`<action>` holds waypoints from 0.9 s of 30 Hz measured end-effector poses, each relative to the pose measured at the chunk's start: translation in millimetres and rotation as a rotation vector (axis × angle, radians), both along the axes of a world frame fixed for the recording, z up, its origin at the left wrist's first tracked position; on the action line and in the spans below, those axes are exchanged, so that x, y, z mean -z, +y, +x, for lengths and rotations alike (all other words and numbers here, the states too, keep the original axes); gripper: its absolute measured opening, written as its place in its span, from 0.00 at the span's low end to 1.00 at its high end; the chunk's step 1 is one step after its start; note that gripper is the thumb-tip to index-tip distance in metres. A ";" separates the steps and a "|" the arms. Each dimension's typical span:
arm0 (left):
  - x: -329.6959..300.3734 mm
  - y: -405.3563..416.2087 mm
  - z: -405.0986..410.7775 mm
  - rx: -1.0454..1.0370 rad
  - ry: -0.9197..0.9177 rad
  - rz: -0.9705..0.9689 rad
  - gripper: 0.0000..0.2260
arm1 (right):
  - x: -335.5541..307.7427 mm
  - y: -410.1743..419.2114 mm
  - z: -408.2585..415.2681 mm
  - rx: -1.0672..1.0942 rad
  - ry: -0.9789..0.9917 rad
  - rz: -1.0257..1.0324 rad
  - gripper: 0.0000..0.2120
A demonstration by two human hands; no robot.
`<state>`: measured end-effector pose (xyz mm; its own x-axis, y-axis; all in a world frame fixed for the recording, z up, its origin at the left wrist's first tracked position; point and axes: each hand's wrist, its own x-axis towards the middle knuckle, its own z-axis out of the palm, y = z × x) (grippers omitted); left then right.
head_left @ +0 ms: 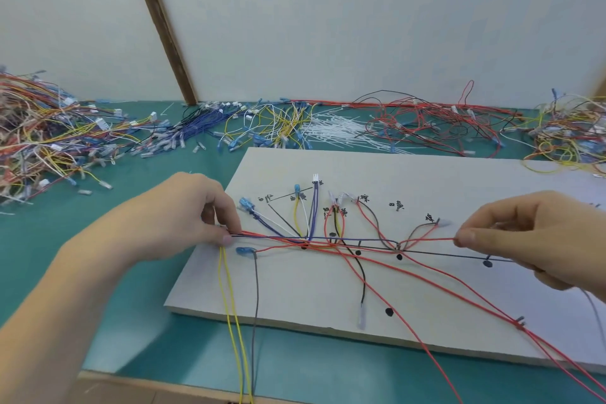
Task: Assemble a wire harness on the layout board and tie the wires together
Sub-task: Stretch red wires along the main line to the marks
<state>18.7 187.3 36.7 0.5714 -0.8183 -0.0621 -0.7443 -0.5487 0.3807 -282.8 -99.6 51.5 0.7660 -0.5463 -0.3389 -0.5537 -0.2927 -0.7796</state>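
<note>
A green worktop (pixel 137 289) is lying against a pale wall, with loose wire piles (pixel 49 141) along its far edge. A grey layout board (pixel 426 180) is sitting at the near edge. The left hand (pixel 193 216) is pinching the wire bundle (pixel 278 238) at the board's left edge. The right hand (pixel 524 233) is pinching a red wire (pixel 426 240) near the right edge, stretching it taut.

Yellow wires (pixel 234 331): run off the bottom edge.
Board labels (pixel 329 205): too small to read.
Wire pile (pixel 42 138): cut off at left.
</note>
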 end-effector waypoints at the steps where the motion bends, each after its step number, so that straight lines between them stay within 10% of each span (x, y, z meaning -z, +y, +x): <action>1: -2.2 -3.0 -1.4 0.011 -0.019 -0.001 0.09 | 2.5 -0.3 1.5 -0.004 0.017 -0.021 0.46; 8: 4.3 -57.8 -24.5 0.341 0.160 -0.137 0.04 | 5.1 3.3 10.9 0.018 0.066 -0.054 0.30; 14: 25.2 -67.3 -9.4 0.366 0.376 -0.166 0.04 | 0.9 -12.0 12.5 0.052 0.129 -0.145 0.47; 27: 41.2 -63.0 -8.9 0.387 0.436 -0.274 0.05 | -17.6 -77.1 34.6 -0.165 0.511 -0.369 0.36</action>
<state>9.8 124.3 -4.6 0.2010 -0.9794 0.0191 -0.6143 -0.1109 0.7812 -248.2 -176.7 69.1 0.6418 -0.5854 -0.4953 -0.7528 -0.6041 -0.2615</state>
